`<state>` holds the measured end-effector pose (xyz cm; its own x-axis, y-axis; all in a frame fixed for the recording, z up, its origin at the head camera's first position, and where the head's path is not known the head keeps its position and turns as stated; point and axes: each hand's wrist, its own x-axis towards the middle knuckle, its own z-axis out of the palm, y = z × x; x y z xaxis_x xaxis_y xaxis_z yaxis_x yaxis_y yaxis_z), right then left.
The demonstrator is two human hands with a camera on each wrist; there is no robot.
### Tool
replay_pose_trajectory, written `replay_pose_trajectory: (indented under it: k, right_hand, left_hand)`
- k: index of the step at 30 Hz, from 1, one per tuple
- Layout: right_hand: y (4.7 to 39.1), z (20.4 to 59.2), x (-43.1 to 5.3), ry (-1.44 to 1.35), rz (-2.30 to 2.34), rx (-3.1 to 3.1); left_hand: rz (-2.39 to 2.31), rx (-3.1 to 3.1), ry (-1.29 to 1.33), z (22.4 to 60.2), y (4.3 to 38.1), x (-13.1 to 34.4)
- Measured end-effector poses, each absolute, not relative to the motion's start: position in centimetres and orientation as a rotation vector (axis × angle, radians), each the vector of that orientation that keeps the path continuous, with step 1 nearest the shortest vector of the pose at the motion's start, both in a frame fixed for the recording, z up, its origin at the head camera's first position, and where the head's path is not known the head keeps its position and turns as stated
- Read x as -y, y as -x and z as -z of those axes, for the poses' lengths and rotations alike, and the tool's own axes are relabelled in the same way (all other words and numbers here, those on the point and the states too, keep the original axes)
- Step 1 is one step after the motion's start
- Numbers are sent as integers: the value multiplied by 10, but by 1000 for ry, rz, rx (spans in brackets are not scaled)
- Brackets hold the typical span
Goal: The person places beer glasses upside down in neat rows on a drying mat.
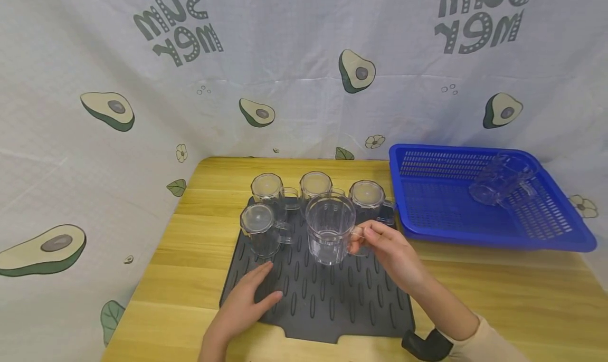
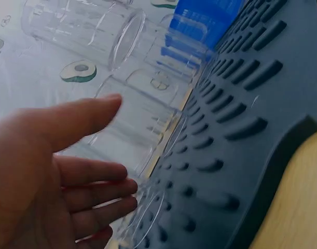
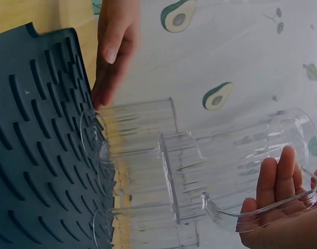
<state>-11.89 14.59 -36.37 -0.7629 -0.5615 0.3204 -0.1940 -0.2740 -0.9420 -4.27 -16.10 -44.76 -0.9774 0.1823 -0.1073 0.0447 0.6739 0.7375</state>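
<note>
My right hand (image 1: 391, 248) grips a clear plastic mug (image 1: 328, 230) by its handle. The mug is upright, mouth upward, above the dark drying mat (image 1: 323, 304); in the right wrist view, fingers curl through its handle. Several similar mugs stand mouth-down toward the back of the mat: a front-left mug (image 1: 261, 232), a back-left mug (image 1: 268, 189), a middle mug (image 1: 315, 187) and a right-hand mug (image 1: 367, 196). My left hand (image 1: 241, 301) is over the mat's left side, just in front of the front-left mug, fingers extended and holding nothing.
At the right, a blue plastic basket (image 1: 437, 201) contains another clear mug (image 1: 496, 185) lying tilted. The mat lies on a wooden table (image 1: 173, 283). Behind hangs a white curtain (image 1: 294, 45) printed with avocados. A black strap piece (image 1: 427, 345) is at my right wrist.
</note>
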Motion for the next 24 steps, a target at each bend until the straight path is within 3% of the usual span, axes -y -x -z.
replay_pose_trajectory:
  k: [8, 24]
  right_hand:
    - [117, 366, -144, 930, 2129, -1706]
    - [110, 367, -140, 839, 2066, -1786]
  left_hand:
    - [-1709, -2215, -419, 449, 63, 137]
    - [-1946, -1717, -416, 452, 94, 96]
